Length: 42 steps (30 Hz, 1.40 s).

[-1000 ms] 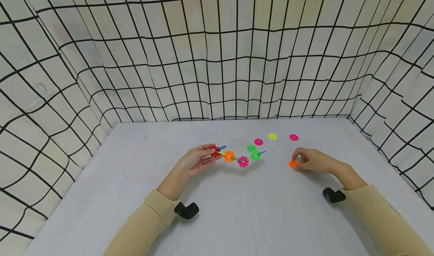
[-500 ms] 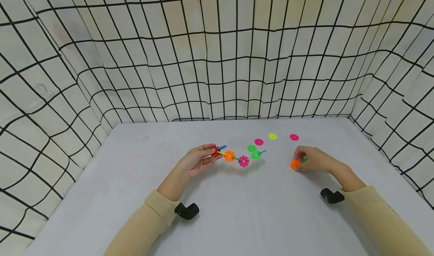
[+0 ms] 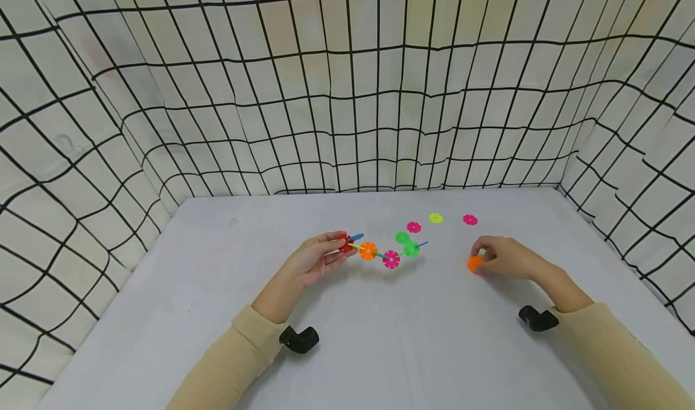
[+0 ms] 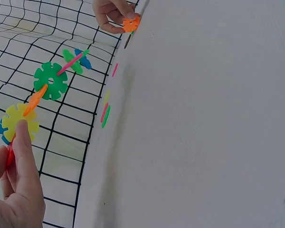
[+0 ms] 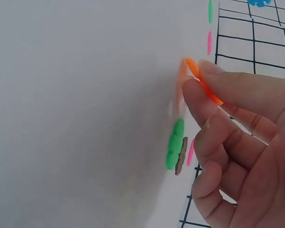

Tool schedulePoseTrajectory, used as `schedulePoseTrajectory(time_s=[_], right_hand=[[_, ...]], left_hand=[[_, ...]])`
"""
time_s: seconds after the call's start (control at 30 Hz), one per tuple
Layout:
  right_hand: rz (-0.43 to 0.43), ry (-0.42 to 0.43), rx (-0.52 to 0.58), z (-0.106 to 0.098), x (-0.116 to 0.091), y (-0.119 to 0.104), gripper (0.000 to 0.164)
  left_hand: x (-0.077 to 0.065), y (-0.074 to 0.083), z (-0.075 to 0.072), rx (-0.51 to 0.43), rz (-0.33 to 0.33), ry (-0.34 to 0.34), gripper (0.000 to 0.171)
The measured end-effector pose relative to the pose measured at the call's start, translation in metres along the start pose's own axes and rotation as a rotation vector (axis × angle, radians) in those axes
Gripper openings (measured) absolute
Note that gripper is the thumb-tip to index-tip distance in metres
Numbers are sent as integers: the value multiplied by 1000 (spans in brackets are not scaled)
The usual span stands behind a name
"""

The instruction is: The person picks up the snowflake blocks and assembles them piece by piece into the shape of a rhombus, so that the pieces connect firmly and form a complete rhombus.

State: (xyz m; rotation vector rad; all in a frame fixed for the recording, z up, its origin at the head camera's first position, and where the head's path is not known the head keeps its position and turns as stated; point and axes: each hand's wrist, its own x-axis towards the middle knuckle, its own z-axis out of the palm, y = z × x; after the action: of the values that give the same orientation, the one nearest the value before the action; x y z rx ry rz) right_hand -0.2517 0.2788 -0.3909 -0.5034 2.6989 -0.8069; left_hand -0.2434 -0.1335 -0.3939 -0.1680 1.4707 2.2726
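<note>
My left hand [image 3: 320, 258] pinches a red notched disc [image 3: 344, 243] at one end of a linked chain of flower-shaped discs. Along the chain are an orange disc [image 3: 368, 251], a pink disc [image 3: 391, 260] and a green disc [image 3: 411, 249], with a blue disc [image 4: 83, 59] at the far end. In the left wrist view, a yellow disc [image 4: 20, 124] sits by the fingertips. At the right, my right hand [image 3: 505, 257] pinches a loose orange disc [image 3: 475, 265] between thumb and index finger. Beyond it, the right wrist view shows a green disc [image 5: 175, 145] and a brown disc [image 5: 181, 156].
On the white table [image 3: 380, 343] behind the chain lie a loose green disc [image 3: 402, 237], a pink disc [image 3: 414, 227] and a yellow disc [image 3: 436, 218]. Another pink disc [image 3: 470, 219] lies farther right. A black-gridded white cloth [image 3: 358, 114] encloses the back and sides.
The right hand's orange disc has tilted and shifted slightly right. A green patch beside those fingers, visible half a second ago, is now hidden in the head view. The left hand stays nearly still.
</note>
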Motion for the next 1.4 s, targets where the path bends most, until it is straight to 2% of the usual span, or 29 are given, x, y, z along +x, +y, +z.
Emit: schedulePoseTrajectory(time_s=[0.23,0.57,0.77,0.97,1.23,1.4], right_hand=[[-52,68,36,-8,0,-9,21],[-88,201,122,-10,8,-34,25],[-115,223,151,-10,17,-50,27],[-140,239,184,-6,27,-66,28],[-194,325,284,6,42,-87,28],[-213,311,335,18,50,-94,28]], left_hand=[[0,0,0,9,1,-7,43],[-1,-3,-1,21,3,-14,43],[0,-4,1,44,9,-14,45],[0,-4,2,51,4,-13,45],[4,-5,10,67,20,-53,46],[8,-6,17,68,-8,-74,47]])
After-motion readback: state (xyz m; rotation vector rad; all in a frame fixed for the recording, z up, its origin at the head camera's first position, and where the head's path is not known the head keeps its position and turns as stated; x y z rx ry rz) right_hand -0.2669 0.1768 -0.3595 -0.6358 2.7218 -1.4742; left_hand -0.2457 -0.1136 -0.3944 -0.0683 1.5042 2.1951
